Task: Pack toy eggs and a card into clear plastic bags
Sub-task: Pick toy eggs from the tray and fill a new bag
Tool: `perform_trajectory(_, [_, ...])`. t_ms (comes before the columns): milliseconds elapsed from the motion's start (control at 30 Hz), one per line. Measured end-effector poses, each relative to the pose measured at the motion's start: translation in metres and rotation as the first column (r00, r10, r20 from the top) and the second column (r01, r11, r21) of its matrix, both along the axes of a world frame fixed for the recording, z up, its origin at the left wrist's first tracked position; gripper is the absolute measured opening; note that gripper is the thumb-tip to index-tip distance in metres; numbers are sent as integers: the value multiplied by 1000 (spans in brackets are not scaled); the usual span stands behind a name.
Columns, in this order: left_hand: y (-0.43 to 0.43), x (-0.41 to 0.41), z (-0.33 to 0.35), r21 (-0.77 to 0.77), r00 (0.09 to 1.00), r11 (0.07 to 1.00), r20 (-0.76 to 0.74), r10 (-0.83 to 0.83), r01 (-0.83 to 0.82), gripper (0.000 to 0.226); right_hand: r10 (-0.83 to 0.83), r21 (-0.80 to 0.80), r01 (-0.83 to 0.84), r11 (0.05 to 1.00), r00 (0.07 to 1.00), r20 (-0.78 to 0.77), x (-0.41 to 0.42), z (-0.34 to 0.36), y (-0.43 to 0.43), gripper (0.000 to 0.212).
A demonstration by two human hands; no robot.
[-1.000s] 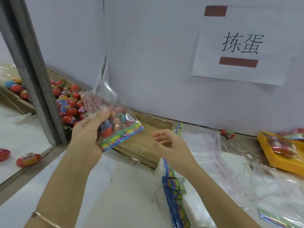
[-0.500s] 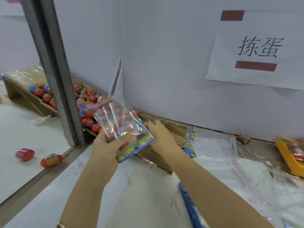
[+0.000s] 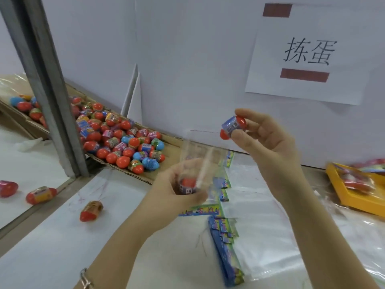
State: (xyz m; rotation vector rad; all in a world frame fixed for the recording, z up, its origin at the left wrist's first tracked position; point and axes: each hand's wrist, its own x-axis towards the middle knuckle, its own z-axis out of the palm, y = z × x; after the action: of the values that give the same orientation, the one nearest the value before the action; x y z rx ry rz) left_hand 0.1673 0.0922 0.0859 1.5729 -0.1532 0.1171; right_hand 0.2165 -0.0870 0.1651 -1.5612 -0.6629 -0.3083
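My left hand grips a clear plastic bag upright over the table; a red toy egg sits in its bottom and a colourful card shows at its lower edge. My right hand pinches a red egg with a blue wrapper, held up to the right of the bag's mouth and above it. A pile of red and blue eggs fills a cardboard tray at the left against the wall.
A stack of blue cards and loose clear bags lie on the white table. A stray egg lies left of my forearm, others beyond a metal post. A yellow tray with packed bags sits at the right.
The full bag my left hand held earlier is gone; it now holds a bag with one egg and a card. My right hand has left the bag and now holds an egg up.
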Motion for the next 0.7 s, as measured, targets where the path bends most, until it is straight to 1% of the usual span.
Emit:
perform_trajectory(100, [-8, -4, 0, 85, 999, 996, 18, -38, 36, 57, -107, -206, 125, 971, 989, 100, -6, 0, -5, 36])
perform_trajectory(167, [-10, -5, 0, 116, 998, 992, 18, -55, 52, 53, -150, -299, 182, 937, 980, 127, -8, 1, -7, 34])
perform_trajectory(233, [-11, -6, -1, 119, 998, 991, 4, -62, 62, 53, -164, -372, 199, 906, 979, 125, -10, 4, -10, 28])
perform_trajectory(333, [-12, -6, -2, 122, 997, 990, 7, -72, 71, 50, -130, -453, 179, 874, 982, 138, -12, 6, -11, 25])
perform_trajectory(433, [-15, -7, 1, 89, 995, 992, 30, -92, 89, 46, -81, -475, 151, 867, 983, 166, -14, 8, -10, 22])
perform_trajectory(567, [-17, -8, 4, 25, 993, 993, 26, -116, 116, 56, -81, -407, 161, 899, 975, 207, -15, 10, -11, 18])
perform_trajectory(600, [-17, -8, 5, 19, 993, 993, 25, -116, 115, 57, -75, -413, 160, 897, 974, 215, -14, 10, -13, 18])
perform_trajectory(700, [-17, -10, 6, 19, 992, 993, 36, -118, 117, 58, -90, -503, 229, 833, 954, 286, -13, 7, -15, 16])
